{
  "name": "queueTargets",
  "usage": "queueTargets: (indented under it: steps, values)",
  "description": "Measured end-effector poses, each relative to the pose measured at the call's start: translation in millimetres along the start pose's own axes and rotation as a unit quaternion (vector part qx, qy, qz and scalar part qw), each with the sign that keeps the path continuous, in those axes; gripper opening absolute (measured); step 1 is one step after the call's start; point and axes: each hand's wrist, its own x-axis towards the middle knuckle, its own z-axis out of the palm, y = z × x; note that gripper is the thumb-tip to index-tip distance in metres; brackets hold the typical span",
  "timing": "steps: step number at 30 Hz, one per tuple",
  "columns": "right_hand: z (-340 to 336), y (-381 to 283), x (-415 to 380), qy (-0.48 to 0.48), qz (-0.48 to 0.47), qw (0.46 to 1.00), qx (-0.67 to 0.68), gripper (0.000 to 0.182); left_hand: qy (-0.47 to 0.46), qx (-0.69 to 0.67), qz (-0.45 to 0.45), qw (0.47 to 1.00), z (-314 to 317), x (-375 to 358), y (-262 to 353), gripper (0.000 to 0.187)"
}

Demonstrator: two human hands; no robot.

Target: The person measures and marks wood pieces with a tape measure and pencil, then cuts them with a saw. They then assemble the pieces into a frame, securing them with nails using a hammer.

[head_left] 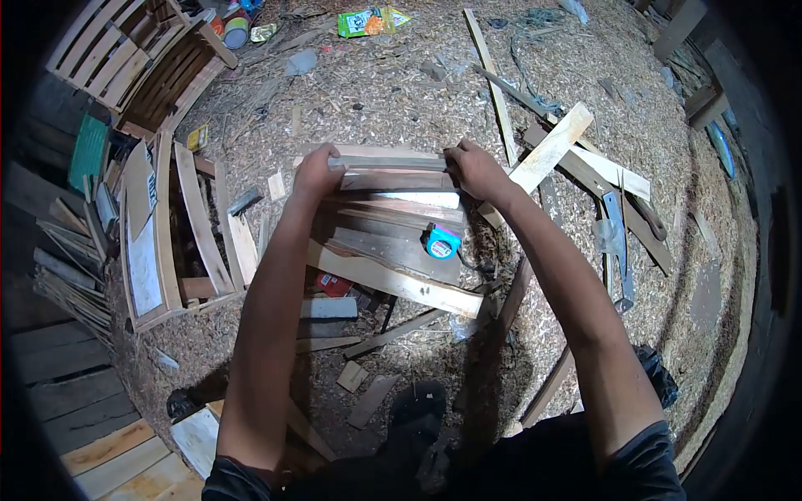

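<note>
My left hand (317,173) is closed around the left end of a narrow wooden slat (393,163). At the slat's right end, my right hand (479,169) grips it with curled fingers. The slat lies level over a row of other wooden slats (397,180), just in front of it. Below them a turquoise tape measure (443,242) rests on a grey board (388,248). Nearer to me, a pale board with a rough edge (401,280) slants across the pile. What lies under the boards is mostly hidden.
Wooden crates (171,242) stand at the left, with another slatted crate (159,67) behind. Crossed planks (555,150) lie at the right, beside a long blue-grey metal tool (618,242). Wood shavings (401,100) cover the ground. A green packet (365,22) lies far back.
</note>
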Motion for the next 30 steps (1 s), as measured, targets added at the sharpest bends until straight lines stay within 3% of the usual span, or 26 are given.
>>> queueTargets:
  steps: [6,9,10,13,15,18,23,30]
  values:
    - [-16.7,-5.0,-16.0,0.031,-0.017,0.995,-0.093,0.032,0.062,0.077,0.135,0.986,-3.1,-9.5,3.1,0.029]
    - [-48.6,0.4,-22.0,0.025,-0.022,0.997,-0.063,0.032,0.1,0.055,0.193,0.975,-18.3,-9.9,21.4,0.029]
    - [-56.0,-0.4,-31.3,0.096,-0.05,0.992,-0.061,0.036,0.101,0.038,0.202,0.973,-19.5,-8.7,27.4,0.03]
    - [-89.3,15.6,-78.2,0.06,-0.087,0.994,-0.002,0.036,0.08,0.021,0.265,0.961,-15.2,-15.8,69.6,0.03]
    - [-109.4,21.1,-120.3,0.001,-0.002,0.999,0.046,0.04,0.057,0.008,0.307,0.95,-7.6,-28.3,98.5,0.03]
    - [-119.6,49.8,-197.3,0.018,0.02,1.0,-0.015,0.038,0.027,-0.029,0.364,0.931,10.6,-46.5,144.9,0.032]
    - [-123.9,61.6,-325.9,0.047,0.09,0.995,-0.016,0.033,-0.087,-0.14,0.372,0.914,74.9,-92.5,193.8,0.031]
    - [-95.7,68.5,-419.9,0.091,0.19,0.977,-0.035,0.026,-0.098,-0.157,0.321,0.929,163.9,-143.0,223.5,0.026]
